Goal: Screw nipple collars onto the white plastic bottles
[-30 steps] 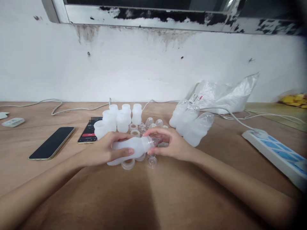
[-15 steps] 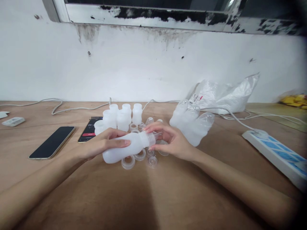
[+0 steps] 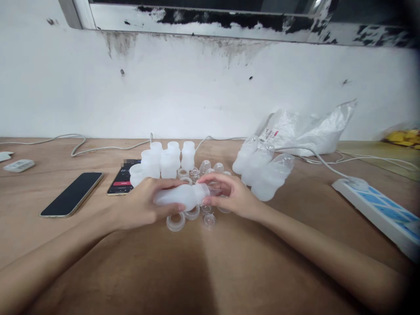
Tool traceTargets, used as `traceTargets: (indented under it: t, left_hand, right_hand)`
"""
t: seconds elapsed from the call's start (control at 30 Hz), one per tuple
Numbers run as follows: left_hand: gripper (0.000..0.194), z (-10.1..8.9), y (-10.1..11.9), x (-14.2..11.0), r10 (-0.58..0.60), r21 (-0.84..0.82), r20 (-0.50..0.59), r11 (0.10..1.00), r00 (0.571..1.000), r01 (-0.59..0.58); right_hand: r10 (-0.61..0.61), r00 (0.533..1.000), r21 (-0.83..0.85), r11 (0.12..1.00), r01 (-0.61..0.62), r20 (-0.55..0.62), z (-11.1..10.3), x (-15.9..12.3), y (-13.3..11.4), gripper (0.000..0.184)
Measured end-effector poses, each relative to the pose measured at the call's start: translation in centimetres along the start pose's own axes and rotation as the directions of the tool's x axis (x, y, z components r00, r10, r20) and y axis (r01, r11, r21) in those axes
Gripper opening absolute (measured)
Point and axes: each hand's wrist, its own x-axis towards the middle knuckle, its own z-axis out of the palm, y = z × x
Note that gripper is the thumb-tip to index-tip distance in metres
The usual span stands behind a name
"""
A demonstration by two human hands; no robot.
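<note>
My left hand (image 3: 144,205) is wrapped round the body of a translucent white plastic bottle (image 3: 179,197), held on its side just above the table. My right hand (image 3: 229,197) pinches the bottle's neck end, where a clear cap or nipple piece (image 3: 215,191) sits between thumb and fingers. Loose screw rings (image 3: 175,222) and clear nipples (image 3: 209,221) lie on the wooden table (image 3: 203,271) right under the hands.
Several upright white bottles (image 3: 167,162) stand behind the hands. Capped bottles (image 3: 265,173) lie to the right, before a plastic bag (image 3: 305,127). Two phones (image 3: 72,194) (image 3: 123,179) lie at left, a power strip (image 3: 380,210) at right, with cables (image 3: 98,148) along the wall.
My left hand has regripped the bottle, sliding up its body and tilting it flatter. My right hand has stayed at the neck, turning slightly.
</note>
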Motion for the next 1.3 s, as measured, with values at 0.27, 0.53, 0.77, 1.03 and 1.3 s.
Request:
traceTargets:
  t: [0.27,0.53,0.77,1.03,1.3]
  left_hand:
    - [0.048,0.7,-0.6,-0.3,0.174,0.338,-0.117,0.933,0.978,-0.126]
    - [0.049,0.9,-0.7,-0.2,0.321,0.408,-0.119,0.878,0.94,-0.248]
    - [0.045,1.0,-0.4,-0.1,0.172,0.244,-0.138,0.96,0.975,-0.135]
    - [0.047,1.3,-1.7,0.5,0.151,0.102,-0.237,0.986,0.96,-0.13]
    - [0.048,1.2,-1.6,0.6,0.134,0.056,-0.235,0.991,0.963,-0.124]
  right_hand:
    - [0.173,0.983,0.196,0.964,-0.181,0.057,0.2,0.3,0.2,0.032]
    - [0.182,0.975,0.129,0.972,-0.198,0.124,0.3,0.2,-0.3,0.054]
    - [0.194,0.962,0.062,0.976,-0.209,0.189,-0.3,0.0,-1.0,0.065]
    - [0.248,0.899,0.226,0.912,-0.342,0.36,-0.8,0.2,0.1,0.072]
    - [0.197,0.919,-0.007,0.978,-0.207,0.341,-0.7,0.0,-0.5,0.035]
